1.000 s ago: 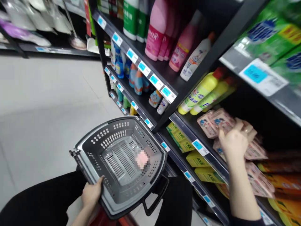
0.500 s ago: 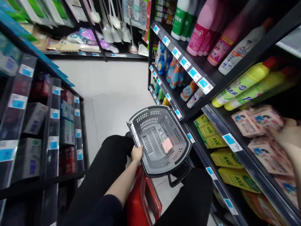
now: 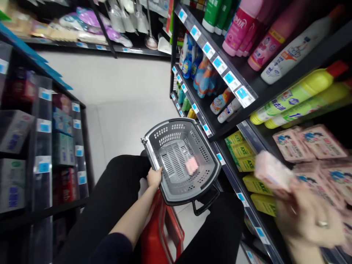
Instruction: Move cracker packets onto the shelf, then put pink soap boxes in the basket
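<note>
Since half a second ago my right hand point(image 3: 308, 220) has come off the shelf and into view low at the right, blurred with motion, fingers curled around a pink packet point(image 3: 272, 172) — it sticks up past the fingertips, clear of the shelf edge. Same kind of pink packets point(image 3: 310, 143) lie stacked on the shelf just beyond the hand; yellow boxes point(image 3: 242, 152) sit on the tier to its left, yellow bottles point(image 3: 297, 97) lie above. My left hand point(image 3: 154, 177) has not shifted: it grips the near rim of the grey basket point(image 3: 156, 135), fingers wrapped over the edge, thumb side up. Basket is tilted, held well apart from the right hand, handle hanging below it. One small blurred pink thing point(image 3: 191, 165) lies on the basket floor, just right of the left hand. Red stool point(image 3: 162, 234) shows under the left forearm.
</note>
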The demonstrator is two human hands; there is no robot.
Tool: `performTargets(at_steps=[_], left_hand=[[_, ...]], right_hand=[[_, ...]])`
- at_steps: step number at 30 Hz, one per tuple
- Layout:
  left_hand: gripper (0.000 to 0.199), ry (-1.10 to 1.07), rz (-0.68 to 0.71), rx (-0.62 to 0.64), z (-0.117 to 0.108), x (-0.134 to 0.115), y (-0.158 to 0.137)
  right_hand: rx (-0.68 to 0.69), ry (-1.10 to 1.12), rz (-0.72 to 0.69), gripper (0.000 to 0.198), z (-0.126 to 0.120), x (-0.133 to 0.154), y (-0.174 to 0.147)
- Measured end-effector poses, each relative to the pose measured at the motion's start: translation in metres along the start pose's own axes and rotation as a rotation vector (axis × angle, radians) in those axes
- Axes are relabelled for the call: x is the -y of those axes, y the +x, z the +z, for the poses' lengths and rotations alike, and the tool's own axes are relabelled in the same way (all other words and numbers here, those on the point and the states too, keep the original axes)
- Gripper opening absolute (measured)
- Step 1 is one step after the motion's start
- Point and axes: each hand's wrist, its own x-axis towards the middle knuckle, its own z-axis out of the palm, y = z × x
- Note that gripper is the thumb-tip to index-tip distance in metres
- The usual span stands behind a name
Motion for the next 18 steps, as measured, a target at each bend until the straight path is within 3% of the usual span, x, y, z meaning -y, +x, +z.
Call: performTargets(at_steps=[1, 3, 6, 10, 14, 16, 18], left_hand=[[0.031, 0.006, -0.005, 0.000, 0.000, -0.001, 0.000], [0.031, 0.015, -0.007, 0.003, -0.001, -0.004, -0.002], [0.031, 0.019, -0.006, -0.001, -0.001, -0.006, -0.004], [0.031, 0.017, -0.012, -0.013, -0.002, -0.007, -0.004], [0.031, 0.013, -0.010, -0.014, -0.001, -0.007, -0.001], [0.031, 0.010, -0.006, -0.014, 0.000, -0.006, 0.000], [0.030, 0.006, -0.001, -0.017, 0.001, -0.005, 0.001]], right_hand=[[-0.092, -0.074, -0.192, 0.066, -0.001, 0.018, 0.000], [-0.114, -0.100, -0.334, 0.061, -0.003, 0.046, 0.003], [-0.072, -0.051, -0.315, 0.057, -0.010, 0.066, 0.011], [-0.038, 0.023, -0.231, 0.066, -0.016, 0.075, 0.022], [0.079, 0.134, 0.022, 0.047, -0.014, 0.080, 0.029], [0.217, 0.284, 0.306, 0.035, -0.010, 0.082, 0.028], [0.412, 0.621, 0.677, 0.037, -0.004, 0.084, 0.025]])
